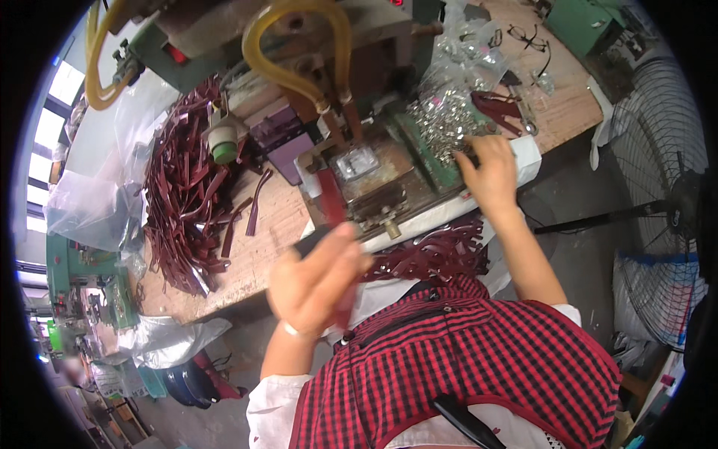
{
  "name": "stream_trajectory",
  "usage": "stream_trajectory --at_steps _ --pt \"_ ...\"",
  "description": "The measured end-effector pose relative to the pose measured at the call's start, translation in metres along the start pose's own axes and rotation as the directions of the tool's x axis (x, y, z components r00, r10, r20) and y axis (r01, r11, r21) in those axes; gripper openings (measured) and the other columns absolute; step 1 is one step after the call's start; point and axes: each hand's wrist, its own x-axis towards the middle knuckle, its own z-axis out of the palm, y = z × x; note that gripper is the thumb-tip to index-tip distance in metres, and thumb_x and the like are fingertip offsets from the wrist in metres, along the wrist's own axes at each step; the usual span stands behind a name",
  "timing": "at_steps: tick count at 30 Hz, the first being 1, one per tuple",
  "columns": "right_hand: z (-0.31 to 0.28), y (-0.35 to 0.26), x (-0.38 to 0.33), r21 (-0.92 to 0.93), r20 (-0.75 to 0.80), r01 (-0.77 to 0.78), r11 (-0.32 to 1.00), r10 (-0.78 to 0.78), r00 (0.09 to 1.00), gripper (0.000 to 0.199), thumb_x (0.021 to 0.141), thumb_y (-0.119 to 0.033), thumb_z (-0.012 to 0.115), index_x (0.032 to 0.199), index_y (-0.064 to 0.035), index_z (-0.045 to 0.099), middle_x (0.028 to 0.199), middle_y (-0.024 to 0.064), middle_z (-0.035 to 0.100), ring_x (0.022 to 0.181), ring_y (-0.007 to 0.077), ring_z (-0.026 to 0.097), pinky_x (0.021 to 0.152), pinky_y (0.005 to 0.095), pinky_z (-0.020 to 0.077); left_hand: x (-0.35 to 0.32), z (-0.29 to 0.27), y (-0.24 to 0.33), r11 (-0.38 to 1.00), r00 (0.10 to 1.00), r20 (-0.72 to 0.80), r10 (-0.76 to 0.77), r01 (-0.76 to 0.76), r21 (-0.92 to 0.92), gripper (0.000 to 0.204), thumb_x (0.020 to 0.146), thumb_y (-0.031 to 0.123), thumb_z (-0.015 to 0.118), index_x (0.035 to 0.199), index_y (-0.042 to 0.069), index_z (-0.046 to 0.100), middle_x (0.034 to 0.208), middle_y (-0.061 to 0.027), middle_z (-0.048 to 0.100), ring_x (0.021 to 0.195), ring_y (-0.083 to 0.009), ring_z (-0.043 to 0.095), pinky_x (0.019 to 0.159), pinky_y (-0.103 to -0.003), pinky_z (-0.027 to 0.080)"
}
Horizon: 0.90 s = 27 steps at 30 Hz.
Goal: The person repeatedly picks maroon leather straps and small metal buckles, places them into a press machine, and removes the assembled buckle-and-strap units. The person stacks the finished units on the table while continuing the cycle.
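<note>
My left hand (310,283), smeared by motion, is closed around a dark red leather strap (330,196) in front of the machine. The strap's upper part reaches toward the machine's metal bed, and its lower end hangs below the hand. At the right, my right hand (491,170) has its thumb and forefinger curled together at the edge of a heap of small shiny metal fittings (441,123). Whatever lies between those fingertips is too small to make out. A clear, shiny block (356,162) sits on the bed under the press head.
Dark red straps lie in a large pile (191,187) on the left and in a bundle (430,251) at the table's near edge. Yellow hoses (348,45) loop over the press. Eyeglasses (527,37) rest at the back right. A black fan (651,157) stands beyond the table.
</note>
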Motion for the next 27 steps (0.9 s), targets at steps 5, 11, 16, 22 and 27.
stream_trajectory --at_steps 5,11,16,22,27 --pt "0.016 -0.015 0.011 -0.012 -0.058 0.009 1.0 -0.009 0.998 0.01 0.08 -0.016 0.077 0.086 -0.0095 0.073 0.089 0.0076 0.067 0.096 0.0314 0.061 0.079 0.0455 0.0514 0.02 0.045 -0.004 0.994 0.995 -0.055 0.083 -0.079 0.077 0.031 0.076 0.002 0.085 0.104 0.008 0.073 0.106 -0.0122 0.078 0.067 -0.0195 0.065 0.055 -0.03 0.05" --pt "0.011 -0.012 0.042 0.174 -0.119 0.042 0.984 -0.021 0.993 0.01 0.083 -0.013 0.075 0.091 -0.0079 0.075 0.094 0.0097 0.072 0.094 0.0334 0.064 0.084 0.0438 0.0507 0.027 0.035 0.004 0.996 0.996 -0.006 0.088 -0.088 0.008 0.029 0.076 0.002 0.084 0.102 0.008 0.074 0.096 -0.0092 0.078 0.067 -0.0181 0.066 0.055 -0.029 0.05" --pt "0.013 0.001 0.052 0.478 0.086 -0.328 0.815 0.328 0.941 0.012 0.087 -0.013 0.071 0.095 -0.0054 0.075 0.091 0.011 0.072 0.092 0.0329 0.067 0.083 0.0413 0.0521 0.018 0.043 -0.009 0.99 0.99 -0.03 0.138 -0.138 0.011 0.035 0.071 0.013 0.088 0.103 0.011 0.075 0.109 -0.008 0.076 0.062 -0.016 0.061 0.053 -0.028 0.046" --pt "0.02 -0.021 0.043 0.077 0.092 0.316 0.945 -0.323 0.942 0.021 0.08 -0.012 0.075 0.101 -0.0079 0.071 0.104 0.0092 0.068 0.104 0.031 0.064 0.082 0.0423 0.0513 0.024 0.046 -0.014 0.981 0.978 -0.075 0.193 -0.195 -0.012 0.031 0.073 0.013 0.085 0.101 0.01 0.073 0.105 -0.0079 0.075 0.054 -0.0111 0.056 0.049 -0.026 0.041" --pt "0.046 -0.001 0.058 0.053 0.062 0.356 0.933 -0.359 0.931 0.027 0.079 -0.009 0.074 0.105 -0.0087 0.068 0.107 0.0075 0.069 0.109 0.0305 0.064 0.08 0.0434 0.0519 0.015 0.042 -0.002 0.998 0.993 -0.101 0.062 -0.065 -0.025 0.031 0.073 0.01 0.085 0.102 0.008 0.073 0.104 -0.0093 0.076 0.059 -0.0158 0.061 0.052 -0.028 0.046"
